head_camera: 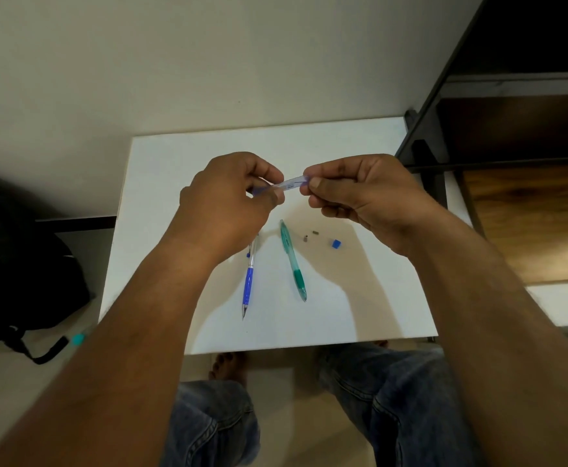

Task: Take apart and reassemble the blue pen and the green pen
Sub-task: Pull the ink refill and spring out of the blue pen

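**Head view: two bare hands hold a pen part above a white table**

Head camera looks down on a person seated at a small white rectangular table (360,298). Both forearms reach in from the bottom of the picture, and the hands meet above the middle of the tabletop.

The left hand (228,200) pinches one end of a short, clear, blue-tinted plastic pen barrel (291,185) between thumb and forefinger, with the other fingers curled in. The right hand (360,193) pinches the other end the same way, thumb on top, remaining fingers folded under. The barrel runs nearly level between them, held in the air, clear of the table.

Below the hands, a blue pen with a blue rubber grip and metal tip (248,284) lies on the table, tip toward the person, its far end hidden under the left wrist. Just beside it to the right lies a translucent green pen with a green grip (292,264), also tip toward the person. The two pens are apart.

Right of the green pen's far end sit two tiny grey metal pieces (306,237), close together, and a little farther right a small blue plastic cap (336,244).

A black bag (16,264) rests on the floor to the left. A dark shelf unit (511,129) stands to the right. Blue jeans (215,423) show under the table's near edge.
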